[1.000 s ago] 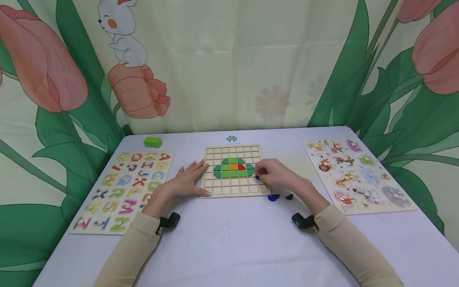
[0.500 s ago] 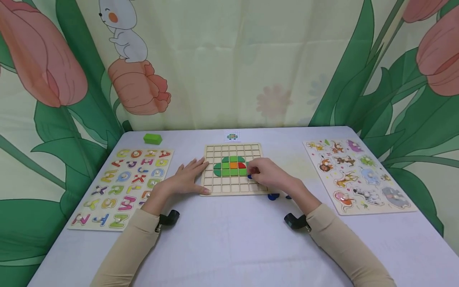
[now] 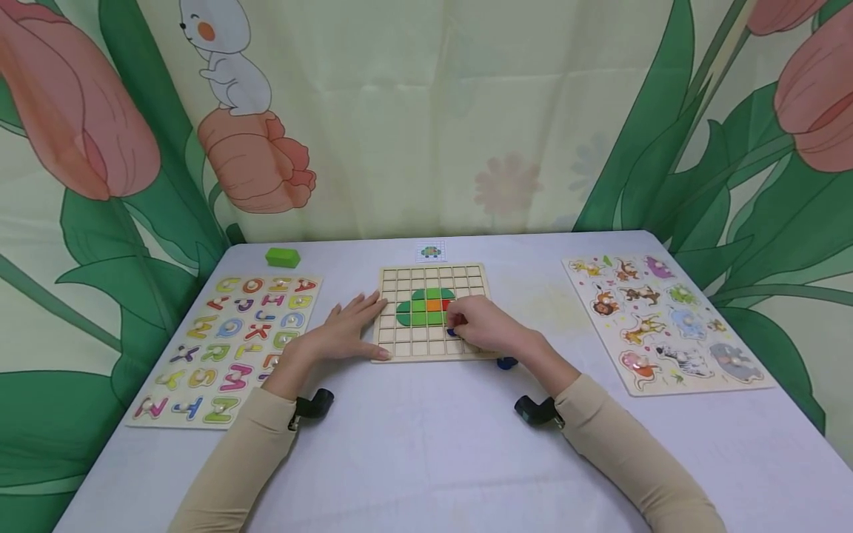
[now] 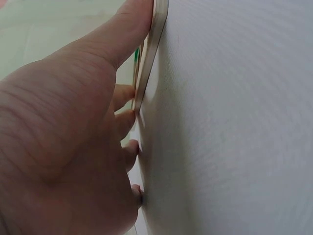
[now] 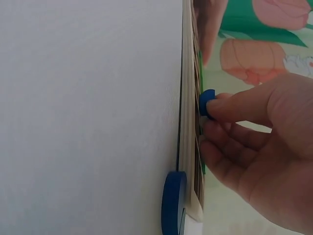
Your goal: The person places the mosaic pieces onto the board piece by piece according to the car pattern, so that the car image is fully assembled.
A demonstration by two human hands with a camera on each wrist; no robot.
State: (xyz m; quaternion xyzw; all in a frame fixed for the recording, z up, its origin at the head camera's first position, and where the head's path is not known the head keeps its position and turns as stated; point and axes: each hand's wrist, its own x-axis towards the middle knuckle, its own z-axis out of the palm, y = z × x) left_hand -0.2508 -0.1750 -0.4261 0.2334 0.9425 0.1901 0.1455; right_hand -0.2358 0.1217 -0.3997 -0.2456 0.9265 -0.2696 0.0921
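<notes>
A wooden grid board (image 3: 406,349) lies mid-table, with green, orange and red pieces (image 3: 426,307) set in its cells. My left hand (image 3: 340,333) rests at the board's left edge, fingers spread and straight; in the left wrist view the thumb (image 4: 122,29) lies on the board's rim. My right hand (image 3: 489,326) is over the board's right half and pinches a small blue rounded piece (image 5: 208,104) between thumb and fingers, just at the grid, below the green pieces. Whether that piece touches the board, I cannot tell. The hand hides the right part of the pattern.
Blue pieces (image 3: 507,363) lie by the board's lower right corner. A letter puzzle (image 3: 193,370) is at left, an animal puzzle (image 3: 616,355) at right. Behind the board is a small picture card (image 3: 431,252); a green block (image 3: 283,257) stands at the back left.
My right hand has moved left across the board with the blue piece, from its right edge to below the green pieces. My left hand has stayed at the board's left edge.
</notes>
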